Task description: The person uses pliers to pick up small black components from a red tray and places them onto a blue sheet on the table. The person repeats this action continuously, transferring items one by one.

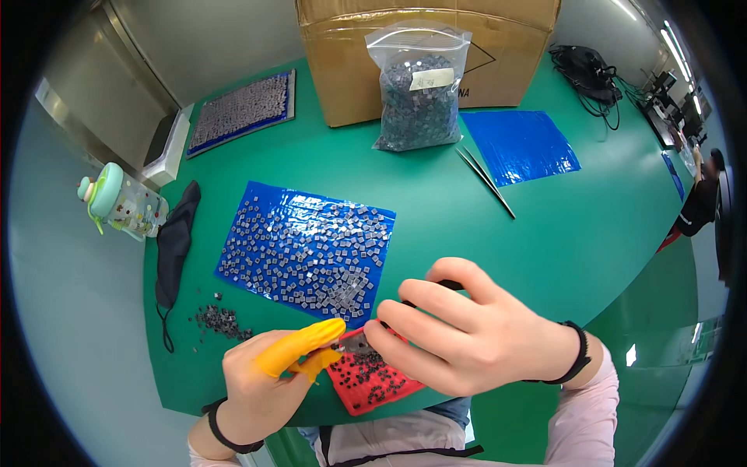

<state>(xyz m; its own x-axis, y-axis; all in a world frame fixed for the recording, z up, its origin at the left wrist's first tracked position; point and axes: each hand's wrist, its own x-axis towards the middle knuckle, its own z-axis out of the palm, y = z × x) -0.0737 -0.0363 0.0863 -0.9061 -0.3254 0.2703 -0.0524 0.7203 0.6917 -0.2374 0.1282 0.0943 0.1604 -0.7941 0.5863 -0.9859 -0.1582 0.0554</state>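
Observation:
My left hand (268,373) wears yellow finger cots on the thumb and forefinger and pinches a small grey square piece (356,341) over a red tray (372,383) studded with small dark pieces. My right hand (467,335) is curled around a dark tool whose tip meets that piece; most of the tool is hidden by the fingers. Just beyond both hands lies a blue sheet (307,249) covered with several small grey square pieces.
A small heap of dark pieces (222,321) and a black face mask (173,245) lie at the left. Farther back are a clear bag of pieces (416,89), a cardboard box (342,47), tweezers (484,180), another blue sheet (520,144), a filled tray (243,110) and a bottle (120,204).

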